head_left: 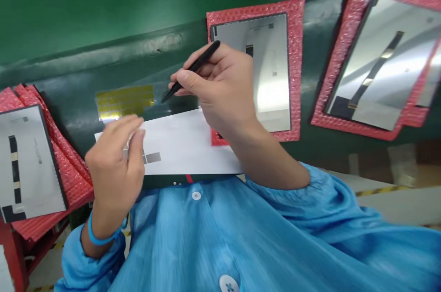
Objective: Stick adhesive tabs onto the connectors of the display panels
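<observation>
Pinching the black pen-shaped tool (193, 70) just beside the yellow sticker sheet (126, 99), the right hand (225, 83) should steer its tip lightly, while the half-curled left hand (115, 163), contents unclear, is over white paper (186, 145).

Black tool (204, 58) is slim, tilted, tip down-left near far edge of white sheet (186, 140), which has grey patches (153, 158) toward its left.

The right hand (229, 87) is turned leftward, its thumb and fingers drawn together in a pinch and its bare forearm (275, 161) slanted across — while the left hand (113, 163) is held lower in view, fingers curved toward the thumb.
</observation>
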{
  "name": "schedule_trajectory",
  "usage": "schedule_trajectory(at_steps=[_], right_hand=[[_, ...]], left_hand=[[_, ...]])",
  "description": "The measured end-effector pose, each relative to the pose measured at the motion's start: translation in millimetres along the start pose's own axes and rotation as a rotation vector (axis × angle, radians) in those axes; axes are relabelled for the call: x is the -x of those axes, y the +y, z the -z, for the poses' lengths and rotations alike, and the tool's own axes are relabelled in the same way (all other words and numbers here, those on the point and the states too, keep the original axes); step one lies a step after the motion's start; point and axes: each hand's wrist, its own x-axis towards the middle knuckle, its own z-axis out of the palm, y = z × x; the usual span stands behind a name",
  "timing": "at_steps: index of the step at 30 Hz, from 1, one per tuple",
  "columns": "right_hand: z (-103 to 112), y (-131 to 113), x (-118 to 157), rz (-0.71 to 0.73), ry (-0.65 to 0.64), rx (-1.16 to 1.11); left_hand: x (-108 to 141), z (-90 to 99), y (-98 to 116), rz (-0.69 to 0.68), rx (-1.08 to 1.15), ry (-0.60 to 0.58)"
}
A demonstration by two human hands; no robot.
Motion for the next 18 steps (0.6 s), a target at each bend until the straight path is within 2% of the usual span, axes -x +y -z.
schedule_trajectory(at_steps=[2, 5, 7, 12, 18], right_hand=[[-7.5, 7.7, -4.7, -0.02, -0.007, 0.002], [-13.8, 18.2, -8.5, -0.039, -0.038, -0.016], [-15.5, 23.2, -8.5, -0.032, -0.056, -0.016], [-14.2, 31.0, -7.3, 0.031, -0.061, 0.002], [-8.0, 33.3, -8.1, 0.018, -0.051, 0.086]], left_hand=[[-15.4, -7.5, -15.4, -0.046, -0.116, -0.011], [-33.3, -25.2, -38.2, -0.079, -0.228, -0.142], [-39.5, -32.1, -46.3, -0.091, -0.26, -0.179], [-40.8, -33.2, -44.3, -0.111, -0.281, -0.168], [-37.8, -38.7, -37.8, -0.112, -0.332, -0.189]])
